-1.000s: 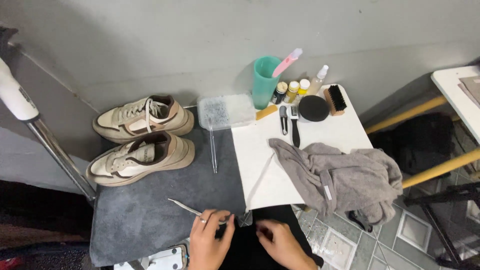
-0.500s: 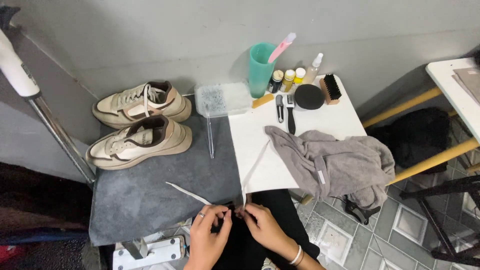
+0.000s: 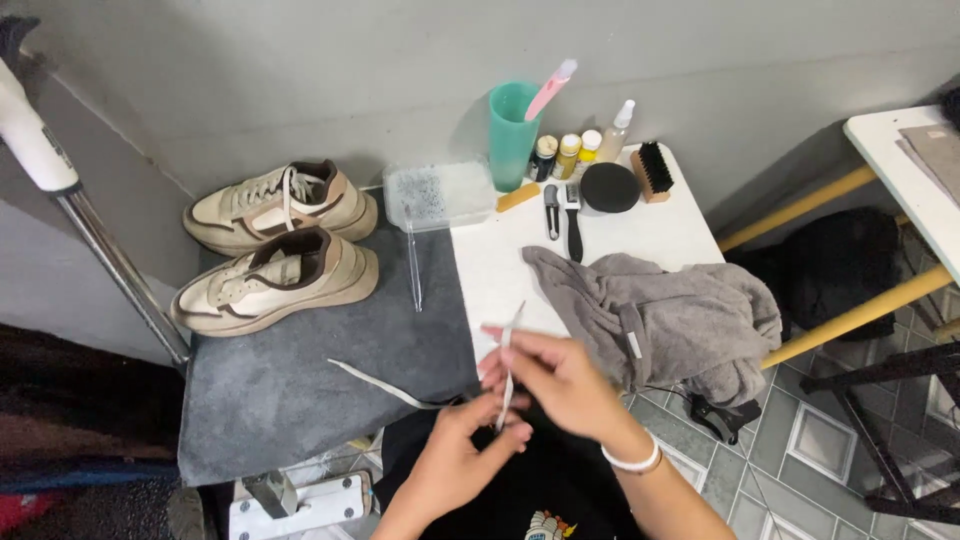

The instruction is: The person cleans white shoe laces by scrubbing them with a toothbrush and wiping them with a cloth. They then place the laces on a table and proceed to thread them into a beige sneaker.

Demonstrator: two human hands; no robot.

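Since the earlier frame both hands have lifted toward the lower middle of the frame, over the table (image 3: 300,400) edge. Right hand (image 3: 560,375) pinches the upright end of a pale shoelace (image 3: 508,365); left hand (image 3: 465,450) pinches it just below, its tail trailing left across the grey mat (image 3: 330,340).

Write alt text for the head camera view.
Two bare hands, left hand and right hand, pinch a pale shoelace over a grey mat. A pair of beige sneakers sits behind, beside a white table with a grey cloth and brushes.
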